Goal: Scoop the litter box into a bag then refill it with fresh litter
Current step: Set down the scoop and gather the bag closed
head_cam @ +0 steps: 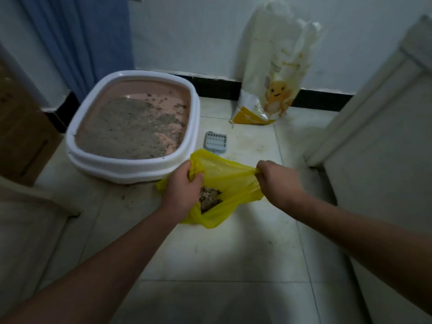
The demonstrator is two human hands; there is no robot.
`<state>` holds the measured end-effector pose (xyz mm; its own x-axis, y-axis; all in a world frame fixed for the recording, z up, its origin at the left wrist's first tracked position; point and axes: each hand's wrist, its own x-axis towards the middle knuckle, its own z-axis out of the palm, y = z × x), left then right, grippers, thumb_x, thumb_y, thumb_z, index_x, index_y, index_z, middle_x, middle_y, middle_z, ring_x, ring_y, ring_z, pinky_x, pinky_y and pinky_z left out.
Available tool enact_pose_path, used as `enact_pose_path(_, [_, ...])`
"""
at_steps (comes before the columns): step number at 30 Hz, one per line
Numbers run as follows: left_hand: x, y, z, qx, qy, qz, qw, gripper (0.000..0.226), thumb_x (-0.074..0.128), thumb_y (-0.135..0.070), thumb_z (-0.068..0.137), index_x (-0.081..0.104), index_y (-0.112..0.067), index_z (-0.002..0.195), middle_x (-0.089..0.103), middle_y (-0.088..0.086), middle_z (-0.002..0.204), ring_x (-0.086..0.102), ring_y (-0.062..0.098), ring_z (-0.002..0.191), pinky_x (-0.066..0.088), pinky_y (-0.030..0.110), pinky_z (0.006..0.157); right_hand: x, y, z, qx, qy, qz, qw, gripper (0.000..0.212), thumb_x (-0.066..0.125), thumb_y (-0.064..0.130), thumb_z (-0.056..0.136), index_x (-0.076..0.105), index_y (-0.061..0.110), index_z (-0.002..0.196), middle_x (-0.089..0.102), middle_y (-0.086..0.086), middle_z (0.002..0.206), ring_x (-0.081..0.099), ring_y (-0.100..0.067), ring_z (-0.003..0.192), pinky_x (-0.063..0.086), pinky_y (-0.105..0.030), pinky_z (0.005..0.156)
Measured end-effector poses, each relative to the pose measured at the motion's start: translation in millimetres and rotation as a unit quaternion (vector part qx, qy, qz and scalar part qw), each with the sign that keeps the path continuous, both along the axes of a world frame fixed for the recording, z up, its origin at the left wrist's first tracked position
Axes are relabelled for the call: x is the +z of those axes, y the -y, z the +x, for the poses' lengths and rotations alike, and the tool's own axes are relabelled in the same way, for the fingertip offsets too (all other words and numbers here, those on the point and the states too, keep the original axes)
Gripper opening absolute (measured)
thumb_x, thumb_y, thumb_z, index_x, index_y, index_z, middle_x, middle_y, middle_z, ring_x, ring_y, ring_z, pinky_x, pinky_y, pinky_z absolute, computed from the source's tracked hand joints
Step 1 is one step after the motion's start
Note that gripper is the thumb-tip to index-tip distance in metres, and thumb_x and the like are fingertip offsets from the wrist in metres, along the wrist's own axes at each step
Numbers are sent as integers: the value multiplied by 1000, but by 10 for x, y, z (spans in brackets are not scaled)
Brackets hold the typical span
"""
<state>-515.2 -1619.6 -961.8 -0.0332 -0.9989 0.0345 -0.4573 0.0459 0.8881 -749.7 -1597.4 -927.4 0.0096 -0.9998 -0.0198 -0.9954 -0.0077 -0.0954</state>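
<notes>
Litter box (131, 127) at my ten o'clock on the tile floor (233, 249), yellow bag (224, 178) just beside it at five o'clock of its rim.

I see grey litter across the pink pan, bare at its far right. Tall litter sack (275, 73) leans on the wall at one o'clock. My left hand (184, 188) and right hand (275, 181) each pinch the bag's mouth, stretching it apart over scooped clumps (209, 198). Grey scoop (216, 141) lies at the bag's twelve o'clock.
</notes>
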Motion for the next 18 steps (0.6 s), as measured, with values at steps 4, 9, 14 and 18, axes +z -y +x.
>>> enact_pose_path(4, [7, 82, -214, -41, 6, -12, 999, 20, 61, -24, 88, 59, -5, 90, 63, 17, 82, 60, 29, 78, 49, 44, 73, 25, -68, -280, -59, 46, -18, 997, 16, 40, 26, 96, 52, 18, 90, 57, -3, 89, 57, -29, 76, 44, -35, 62])
enact_pose_path(9, [-103, -67, -197, -68, 80, -19, 994, 19, 71, -26, 82, 56, -18, 90, 62, -1, 76, 59, 19, 74, 48, 37, 67, -39, -153, -346, -55, 59, 14, 997, 24, 43, 36, 97, 52, 19, 84, 57, 0, 80, 55, -25, 75, 34, -32, 59])
enact_pose_path(14, [-168, -126, 51, -47, 164, 26, 985, 32, 66, -50, 75, 55, -24, 90, 63, -4, 80, 61, 24, 81, 53, 41, 72, -47, -150, -254, -52, 70, 43, 995, 42, 38, 54, 96, 50, 20, 75, 55, 4, 65, 56, -21, 67, 38, -32, 55])
enact_pose_path(18, [-110, -105, 203, -36, 209, 72, 975, 23, 65, -45, 81, 64, -23, 87, 63, -6, 78, 62, 23, 82, 48, 33, 70, 13, -65, -82, -33, 131, 21, 991, 45, 43, 57, 93, 57, 19, 74, 61, 1, 64, 59, -17, 63, 51, -37, 59])
